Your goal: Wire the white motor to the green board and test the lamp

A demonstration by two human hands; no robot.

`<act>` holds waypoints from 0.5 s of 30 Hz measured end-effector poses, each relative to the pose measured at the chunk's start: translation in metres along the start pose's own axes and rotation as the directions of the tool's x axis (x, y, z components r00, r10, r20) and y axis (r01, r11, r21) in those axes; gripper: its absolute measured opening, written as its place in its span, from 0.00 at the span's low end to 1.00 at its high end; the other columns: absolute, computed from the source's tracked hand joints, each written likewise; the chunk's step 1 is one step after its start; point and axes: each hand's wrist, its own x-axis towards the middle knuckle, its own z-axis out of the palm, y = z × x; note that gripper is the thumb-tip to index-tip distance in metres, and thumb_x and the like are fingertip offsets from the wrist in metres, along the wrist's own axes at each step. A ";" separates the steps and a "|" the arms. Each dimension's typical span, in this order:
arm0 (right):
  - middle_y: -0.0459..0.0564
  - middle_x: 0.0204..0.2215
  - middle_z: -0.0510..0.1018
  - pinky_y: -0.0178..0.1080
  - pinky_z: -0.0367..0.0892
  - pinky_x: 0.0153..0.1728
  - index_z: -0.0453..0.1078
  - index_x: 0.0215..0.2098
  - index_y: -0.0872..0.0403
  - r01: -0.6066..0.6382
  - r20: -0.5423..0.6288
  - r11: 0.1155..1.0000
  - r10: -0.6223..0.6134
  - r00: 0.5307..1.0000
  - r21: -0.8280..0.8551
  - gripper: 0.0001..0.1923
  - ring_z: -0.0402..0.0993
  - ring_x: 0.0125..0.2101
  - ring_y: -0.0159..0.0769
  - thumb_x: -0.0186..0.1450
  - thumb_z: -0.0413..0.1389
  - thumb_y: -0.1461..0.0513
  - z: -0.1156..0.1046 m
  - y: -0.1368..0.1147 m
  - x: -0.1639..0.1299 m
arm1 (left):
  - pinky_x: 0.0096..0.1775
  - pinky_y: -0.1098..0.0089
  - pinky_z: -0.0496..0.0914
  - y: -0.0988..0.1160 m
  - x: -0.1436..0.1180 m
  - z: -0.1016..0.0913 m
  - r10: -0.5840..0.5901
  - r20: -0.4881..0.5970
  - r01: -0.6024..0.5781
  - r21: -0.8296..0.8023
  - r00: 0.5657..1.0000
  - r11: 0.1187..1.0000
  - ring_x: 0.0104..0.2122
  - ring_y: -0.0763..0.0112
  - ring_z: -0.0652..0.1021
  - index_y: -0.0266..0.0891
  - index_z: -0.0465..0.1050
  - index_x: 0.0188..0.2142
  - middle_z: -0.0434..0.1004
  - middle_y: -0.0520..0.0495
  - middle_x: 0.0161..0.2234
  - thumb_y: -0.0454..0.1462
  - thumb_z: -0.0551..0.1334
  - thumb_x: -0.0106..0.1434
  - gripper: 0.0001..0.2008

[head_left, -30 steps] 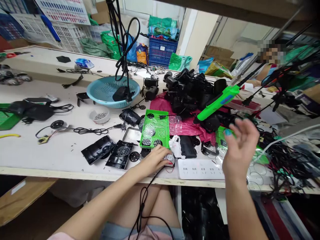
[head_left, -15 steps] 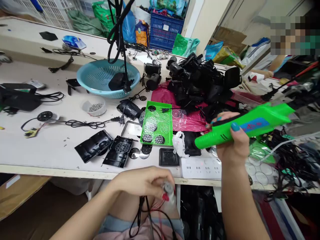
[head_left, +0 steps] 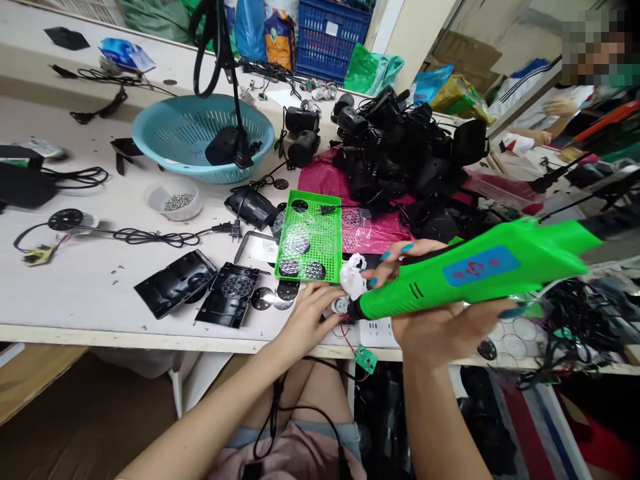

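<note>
My left hand (head_left: 313, 313) is closed around a small round motor (head_left: 341, 305) at the table's front edge, its pale end face turned to the right. Thin red wires run from it to a green circuit board (head_left: 367, 360) hanging below the edge. In my right hand (head_left: 425, 327) lies a bright green electric screwdriver (head_left: 445, 277), tilted, its black nose right beside the motor; whether the bit touches cannot be made out. White crumpled plastic (head_left: 353, 275) sits just behind the nose. A white power strip (head_left: 377, 331) is partly hidden under my right hand.
A green perforated tray (head_left: 333, 233) holds round mesh discs. Left of it lie two black housing halves (head_left: 227, 297), a tub of screws (head_left: 173, 202) and a blue colander (head_left: 200, 170). Black units (head_left: 380, 153) are heaped behind. A cord (head_left: 205, 53) hangs from above. Another person's hand (head_left: 560, 107) shows far right.
My left hand has raised the motor from above the lap to the table edge. My right hand has brought the screwdriver down and left to it. The view has shifted slightly.
</note>
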 end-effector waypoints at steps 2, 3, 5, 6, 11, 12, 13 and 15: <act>0.45 0.27 0.71 0.45 0.73 0.31 0.67 0.43 0.50 -0.016 0.018 0.998 0.015 1.000 0.059 0.32 0.69 0.22 0.36 0.62 0.50 0.33 0.006 0.009 0.000 | 0.57 0.59 0.63 0.002 -0.001 0.001 -0.020 0.002 0.020 -0.004 1.000 1.000 0.54 0.58 0.68 0.42 0.73 0.52 0.74 0.43 0.52 0.36 0.66 0.65 0.16; 0.44 0.26 0.70 0.44 0.72 0.30 0.66 0.44 0.49 -0.013 0.021 0.996 0.011 1.000 0.094 0.31 0.69 0.22 0.36 0.62 0.51 0.33 0.009 0.012 0.000 | 0.57 0.59 0.64 0.002 -0.001 0.000 -0.037 0.018 0.038 -0.028 0.999 0.999 0.54 0.58 0.68 0.42 0.73 0.52 0.73 0.43 0.52 0.37 0.66 0.65 0.16; 0.45 0.26 0.69 0.43 0.70 0.29 0.66 0.45 0.49 -0.011 0.025 0.989 0.007 1.000 0.145 0.29 0.68 0.22 0.36 0.62 0.53 0.36 0.012 0.015 -0.004 | 0.56 0.61 0.65 0.002 -0.001 -0.001 -0.083 0.066 0.090 -0.120 0.994 0.989 0.53 0.59 0.70 0.43 0.73 0.52 0.72 0.43 0.51 0.37 0.67 0.64 0.17; 0.45 0.27 0.68 0.42 0.69 0.29 0.66 0.46 0.49 -0.010 0.016 0.988 0.007 1.000 0.154 0.29 0.67 0.23 0.36 0.62 0.53 0.37 0.013 0.015 -0.006 | 0.56 0.62 0.65 0.001 -0.001 -0.001 -0.102 0.080 0.115 -0.175 0.992 0.978 0.53 0.60 0.72 0.43 0.72 0.53 0.72 0.44 0.51 0.37 0.67 0.64 0.18; 0.43 0.25 0.64 0.39 0.61 0.25 0.67 0.44 0.49 0.007 -0.046 0.992 -0.001 0.999 0.127 0.30 0.61 0.20 0.32 0.60 0.54 0.35 0.013 0.018 -0.016 | 0.54 0.64 0.67 -0.002 0.000 -0.001 -0.113 0.073 0.129 -0.289 0.991 0.949 0.50 0.61 0.74 0.40 0.74 0.46 0.72 0.44 0.47 0.37 0.69 0.61 0.14; 0.43 0.25 0.64 0.38 0.60 0.24 0.67 0.43 0.49 0.008 -0.045 0.991 -0.002 0.999 0.136 0.30 0.61 0.19 0.32 0.60 0.54 0.35 0.013 0.020 -0.017 | 0.54 0.65 0.66 -0.002 -0.001 0.000 -0.105 0.080 0.124 -0.297 0.991 0.947 0.51 0.61 0.74 0.40 0.75 0.45 0.72 0.44 0.47 0.37 0.69 0.62 0.12; 0.43 0.24 0.65 0.38 0.59 0.24 0.66 0.43 0.49 -0.001 -0.036 0.989 0.007 0.999 0.149 0.31 0.61 0.19 0.32 0.59 0.54 0.34 0.014 0.021 -0.019 | 0.54 0.65 0.66 -0.002 -0.001 0.000 -0.100 0.083 0.121 -0.302 0.991 0.946 0.51 0.61 0.74 0.40 0.75 0.45 0.72 0.44 0.48 0.37 0.68 0.62 0.12; 0.42 0.23 0.66 0.38 0.59 0.24 0.65 0.42 0.49 -0.027 -0.041 0.988 0.034 0.999 0.153 0.33 0.61 0.19 0.33 0.57 0.54 0.32 0.017 0.023 -0.020 | 0.54 0.65 0.67 -0.002 -0.001 0.002 -0.096 0.084 0.118 -0.306 0.992 0.945 0.51 0.61 0.74 0.40 0.75 0.46 0.72 0.43 0.48 0.36 0.68 0.63 0.11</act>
